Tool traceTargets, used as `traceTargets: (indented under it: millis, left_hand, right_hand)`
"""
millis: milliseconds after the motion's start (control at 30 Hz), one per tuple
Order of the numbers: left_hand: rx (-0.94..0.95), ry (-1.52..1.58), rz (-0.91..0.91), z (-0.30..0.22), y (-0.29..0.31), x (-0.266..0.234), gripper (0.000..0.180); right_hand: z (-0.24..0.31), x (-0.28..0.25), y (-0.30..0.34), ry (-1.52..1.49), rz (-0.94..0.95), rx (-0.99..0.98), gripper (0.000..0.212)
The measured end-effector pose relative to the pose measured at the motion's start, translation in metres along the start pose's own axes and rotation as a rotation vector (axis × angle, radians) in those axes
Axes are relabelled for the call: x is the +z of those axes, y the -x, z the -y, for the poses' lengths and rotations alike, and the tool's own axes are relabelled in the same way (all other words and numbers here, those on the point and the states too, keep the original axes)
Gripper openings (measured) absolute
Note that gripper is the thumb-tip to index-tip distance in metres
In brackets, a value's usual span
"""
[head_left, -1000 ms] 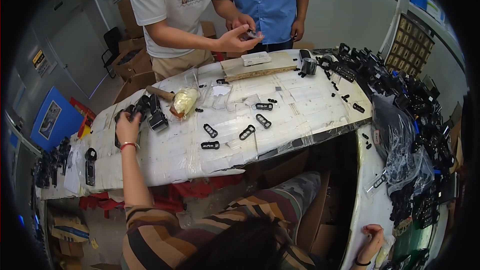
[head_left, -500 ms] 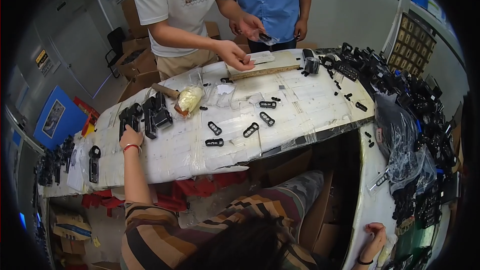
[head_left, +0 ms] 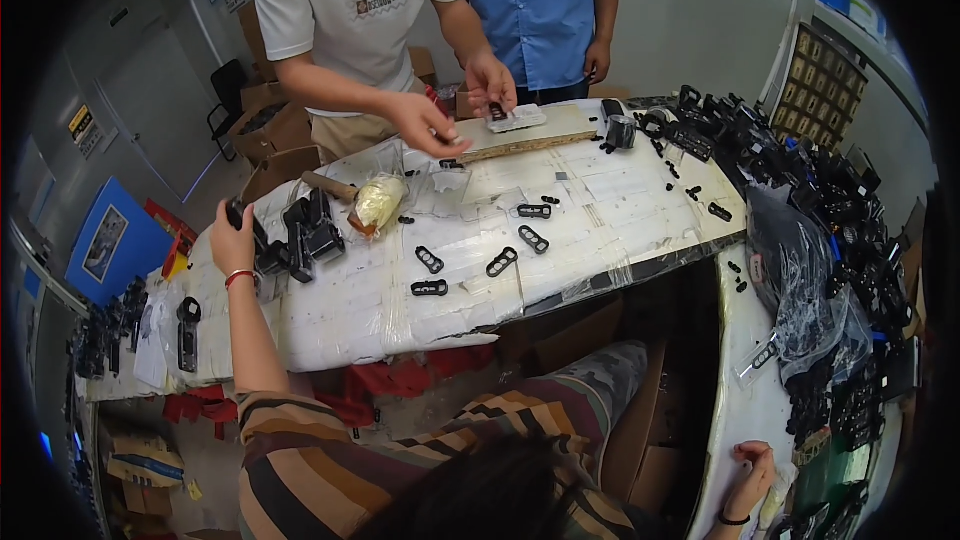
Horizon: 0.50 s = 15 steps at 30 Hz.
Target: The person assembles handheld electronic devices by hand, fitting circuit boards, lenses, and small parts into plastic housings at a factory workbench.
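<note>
My left hand (head_left: 233, 245) is closed around a black plastic part (head_left: 236, 212), raised at the left end of the white-covered table; the fingers hide much of it. Just right of it lie several black housing-like parts (head_left: 318, 230). At the lower right, my right hand (head_left: 752, 485) lies by the white side table (head_left: 738, 390), its fingers loosely bent and nothing visible in them. Several small black oblong frames with holes (head_left: 502, 261) are spread over the middle of the table. Another upright black part (head_left: 188, 334) lies left of my forearm.
A hammer (head_left: 330, 185) rests beside a yellowish wrapped bundle (head_left: 380, 202). Across the table, a person in a white shirt (head_left: 350, 20) handles a small item over a board (head_left: 530, 140); another in blue (head_left: 530, 10) stands alongside. Black parts and plastic bags (head_left: 790, 270) are heaped at right.
My left hand has lifted the black part and moved left and away from the table's parts. The white-shirted person's hands have come down over the board. My right hand stays nearly still.
</note>
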<state>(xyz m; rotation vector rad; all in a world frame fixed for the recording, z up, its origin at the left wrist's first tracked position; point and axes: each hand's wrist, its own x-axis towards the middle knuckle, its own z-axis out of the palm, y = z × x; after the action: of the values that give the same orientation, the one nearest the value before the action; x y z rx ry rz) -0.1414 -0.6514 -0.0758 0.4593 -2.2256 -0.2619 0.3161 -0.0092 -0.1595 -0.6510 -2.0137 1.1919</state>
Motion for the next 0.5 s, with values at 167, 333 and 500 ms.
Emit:
traceTargets:
  millis: [167,333,500]
  left_hand:
    - [0.101,-0.125,-0.054,0.008,-0.02,0.035,0.049]
    - [0.087,-0.258,0.229,0.024,-0.046,0.031,0.054]
    - [0.074,-0.202,0.489,0.013,-0.038,0.06,0.063]
  right_hand:
    - [0.003,0.002,0.001,0.003,-0.004,-0.015,0.043]
    - [0.0,0.0,0.001,0.012,0.03,-0.02,0.046]
    - [-0.003,-0.004,0.004,0.003,0.015,-0.022,0.044]
